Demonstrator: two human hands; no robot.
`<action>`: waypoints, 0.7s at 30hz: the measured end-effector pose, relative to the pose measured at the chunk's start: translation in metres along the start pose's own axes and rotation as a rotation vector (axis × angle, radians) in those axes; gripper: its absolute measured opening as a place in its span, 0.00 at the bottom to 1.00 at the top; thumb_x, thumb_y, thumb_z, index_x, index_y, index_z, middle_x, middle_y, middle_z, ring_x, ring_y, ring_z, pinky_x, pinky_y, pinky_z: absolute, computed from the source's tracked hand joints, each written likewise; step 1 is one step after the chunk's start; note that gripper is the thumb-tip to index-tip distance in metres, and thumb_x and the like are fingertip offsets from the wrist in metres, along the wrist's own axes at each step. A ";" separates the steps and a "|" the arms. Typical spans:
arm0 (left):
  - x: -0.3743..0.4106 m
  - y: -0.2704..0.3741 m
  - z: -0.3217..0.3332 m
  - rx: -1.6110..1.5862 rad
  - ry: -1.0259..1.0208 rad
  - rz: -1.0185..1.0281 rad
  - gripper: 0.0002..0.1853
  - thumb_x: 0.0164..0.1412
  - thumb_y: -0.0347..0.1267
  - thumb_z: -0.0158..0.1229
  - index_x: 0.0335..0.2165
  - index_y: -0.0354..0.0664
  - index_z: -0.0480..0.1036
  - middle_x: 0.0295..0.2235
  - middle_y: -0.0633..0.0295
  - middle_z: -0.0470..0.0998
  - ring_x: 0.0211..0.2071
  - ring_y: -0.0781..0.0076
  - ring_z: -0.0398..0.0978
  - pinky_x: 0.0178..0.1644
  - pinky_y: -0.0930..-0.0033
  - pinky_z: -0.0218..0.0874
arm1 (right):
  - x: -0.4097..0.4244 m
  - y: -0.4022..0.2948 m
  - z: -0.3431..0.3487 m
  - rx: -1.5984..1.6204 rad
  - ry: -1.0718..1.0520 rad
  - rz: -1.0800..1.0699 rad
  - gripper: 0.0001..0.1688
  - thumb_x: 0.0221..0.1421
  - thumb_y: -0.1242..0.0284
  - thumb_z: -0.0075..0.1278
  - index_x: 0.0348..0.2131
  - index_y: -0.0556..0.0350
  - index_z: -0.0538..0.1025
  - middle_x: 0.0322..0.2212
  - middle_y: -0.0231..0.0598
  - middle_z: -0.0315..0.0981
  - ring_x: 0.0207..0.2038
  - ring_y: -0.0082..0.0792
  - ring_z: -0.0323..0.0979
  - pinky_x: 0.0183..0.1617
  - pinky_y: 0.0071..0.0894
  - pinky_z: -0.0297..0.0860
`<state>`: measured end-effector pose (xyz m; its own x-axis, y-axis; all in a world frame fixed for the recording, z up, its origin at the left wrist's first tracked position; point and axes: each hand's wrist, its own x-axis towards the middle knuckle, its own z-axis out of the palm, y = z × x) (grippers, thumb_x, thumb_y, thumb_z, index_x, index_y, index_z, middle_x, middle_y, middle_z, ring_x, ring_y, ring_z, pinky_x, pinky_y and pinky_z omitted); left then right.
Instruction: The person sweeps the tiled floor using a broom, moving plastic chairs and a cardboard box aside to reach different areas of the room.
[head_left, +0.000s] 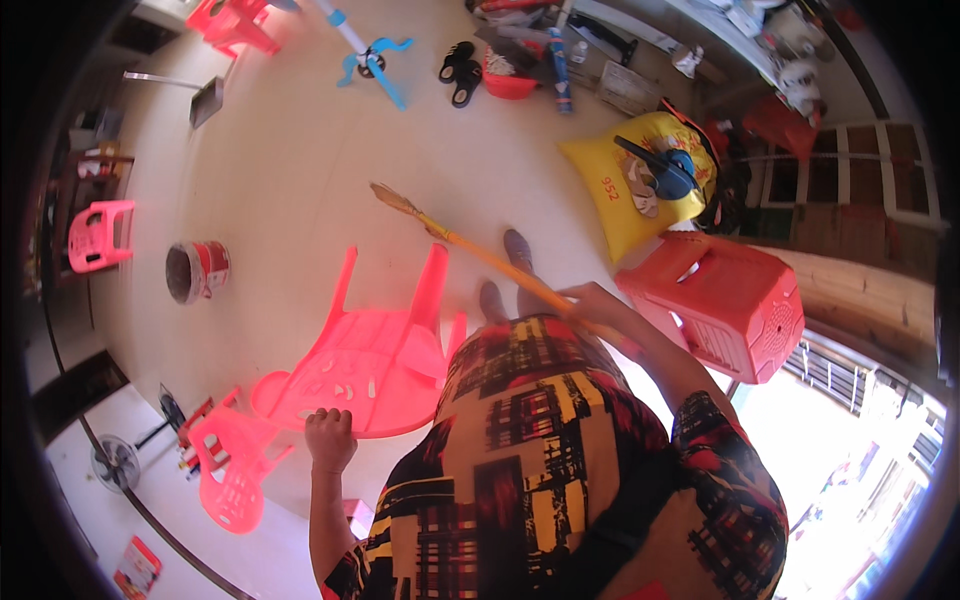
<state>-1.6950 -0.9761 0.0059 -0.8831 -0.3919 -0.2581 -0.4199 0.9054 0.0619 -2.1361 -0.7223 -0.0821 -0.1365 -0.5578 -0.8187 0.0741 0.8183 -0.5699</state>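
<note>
My left hand grips the top edge of the backrest of a pink plastic chair, its fingers curled over the rim near an oval slot. The chair is tilted, with its legs pointing away from me. In my right hand is the yellow-orange handle of a broom. The broom slants across in front of my feet, its straw-coloured bristles at the far left end over the pale floor.
A red-and-white bucket lies at the left, below a long-handled dustpan. Red plastic stools and a full yellow sack are at the right. Black sandals and a blue-footed stand are ahead. Another pink chair is lower left.
</note>
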 end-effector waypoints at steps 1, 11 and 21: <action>0.003 -0.007 -0.001 0.002 -0.012 0.026 0.07 0.27 0.23 0.51 0.12 0.42 0.60 0.13 0.60 0.63 0.20 0.60 0.65 0.23 0.61 0.54 | -0.021 -0.003 0.005 0.000 0.003 0.030 0.31 0.36 0.77 0.52 0.46 0.56 0.69 0.21 0.39 0.72 0.21 0.20 0.67 0.28 0.21 0.65; 0.096 -0.024 -0.015 0.075 -0.230 0.211 0.05 0.27 0.24 0.53 0.13 0.42 0.66 0.15 0.60 0.69 0.21 0.61 0.70 0.23 0.62 0.59 | -0.189 0.027 0.009 0.179 0.307 0.218 0.35 0.37 0.78 0.48 0.50 0.62 0.62 0.18 0.40 0.67 0.15 0.24 0.65 0.18 0.24 0.65; 0.220 0.005 -0.082 0.087 -0.409 0.531 0.04 0.28 0.26 0.53 0.13 0.42 0.66 0.14 0.59 0.68 0.18 0.60 0.69 0.20 0.62 0.59 | -0.235 0.133 -0.026 0.323 0.302 0.543 0.29 0.37 0.79 0.51 0.44 0.65 0.67 0.17 0.39 0.67 0.16 0.28 0.69 0.19 0.26 0.68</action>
<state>-1.9090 -1.0714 0.0288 -0.8075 0.1880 -0.5590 0.0831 0.9746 0.2078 -2.1196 -0.4785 0.0362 -0.2623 0.0196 -0.9648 0.4929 0.8623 -0.1165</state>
